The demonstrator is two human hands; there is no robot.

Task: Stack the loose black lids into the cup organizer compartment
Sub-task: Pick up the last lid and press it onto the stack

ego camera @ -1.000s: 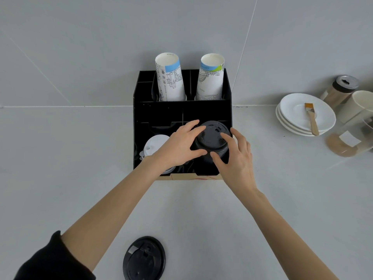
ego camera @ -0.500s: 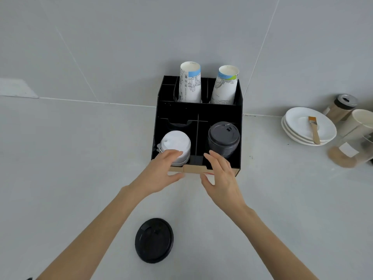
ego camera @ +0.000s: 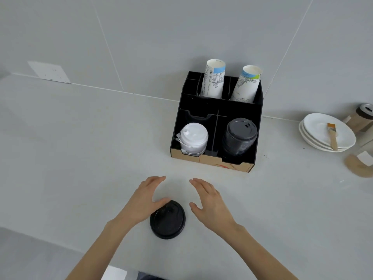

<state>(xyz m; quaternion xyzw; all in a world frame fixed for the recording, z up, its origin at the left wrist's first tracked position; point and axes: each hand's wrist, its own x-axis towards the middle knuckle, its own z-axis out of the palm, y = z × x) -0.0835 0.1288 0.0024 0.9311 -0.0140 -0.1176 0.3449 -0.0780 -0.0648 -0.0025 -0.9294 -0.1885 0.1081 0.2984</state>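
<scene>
A loose black lid (ego camera: pixel 167 222) lay flat on the worktop (ego camera: pixel 80 150), just below and between the two hands. The left hand (ego camera: pixel 145 199) was open, its thumb touching or nearly touching the lid's upper-left rim; whether it pressed on it could not be told. The right hand (ego camera: pixel 210 201) was also open and empty, just right of the lid and apart from it.

The lid looked thin, light plastic, stiff enough to lift by the edge but likely to flex if squeezed hard, and smooth enough to slide on the worktop. The raised rim seemed the best hold, pinched at opposite sides between thumb and fingers, since the flat top gave little purchase.

Well beyond the fingertips stood the organizer (ego camera: pixel 217 120). Its front compartment ahead of the right hand held the black stack (ego camera: pixel 239 137), already tall, where this lid probably belonged. The compartment ahead of the left hand held white lids (ego camera: pixel 192 138). Two paper cups (ego camera: pixel 214 81) stood at the back. Far right of the right hand were plates (ego camera: pixel 327 132) with a brush (ego camera: pixel 332 136).
</scene>
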